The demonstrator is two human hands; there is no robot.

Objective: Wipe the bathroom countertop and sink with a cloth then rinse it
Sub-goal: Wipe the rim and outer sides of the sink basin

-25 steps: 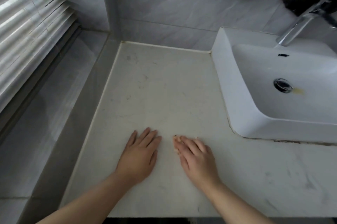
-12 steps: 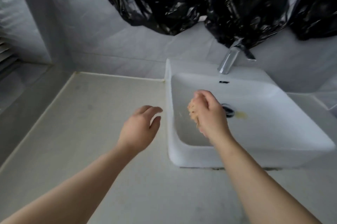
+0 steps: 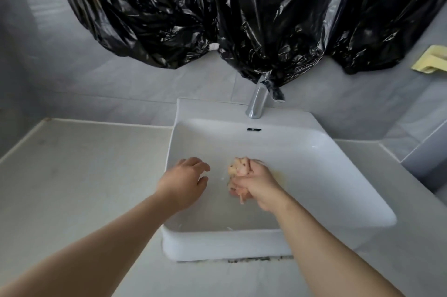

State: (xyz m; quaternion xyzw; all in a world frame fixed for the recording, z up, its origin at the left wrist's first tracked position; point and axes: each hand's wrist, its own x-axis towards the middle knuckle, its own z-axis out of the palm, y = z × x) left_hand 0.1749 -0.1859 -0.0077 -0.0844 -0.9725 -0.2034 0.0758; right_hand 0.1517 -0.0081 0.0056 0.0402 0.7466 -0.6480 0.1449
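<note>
A white rectangular sink [image 3: 338,166] stands on a pale stone countertop [image 3: 79,170]. My right hand [image 3: 260,184] is inside the basin and grips a small crumpled pinkish cloth [image 3: 238,168] with dark specks; part of the cloth hangs below the fist. My left hand [image 3: 185,180] hovers over the sink's left rim with loosely curled fingers and holds nothing. The chrome faucet [image 3: 257,101] stands at the back of the sink; no water runs from it. My right hand hides the drain.
Black plastic bags [image 3: 242,13] hang on the wall above the faucet, covering its top. A yellow object [image 3: 430,63] is fixed to the wall at the right. Grey tiled wall runs behind. Dark grime lines the sink's front base [image 3: 258,259].
My view swung right from the countertop to the sink. My right hand lifted off the counter with the cloth and moved into the basin. My left hand followed to the sink's left rim.
</note>
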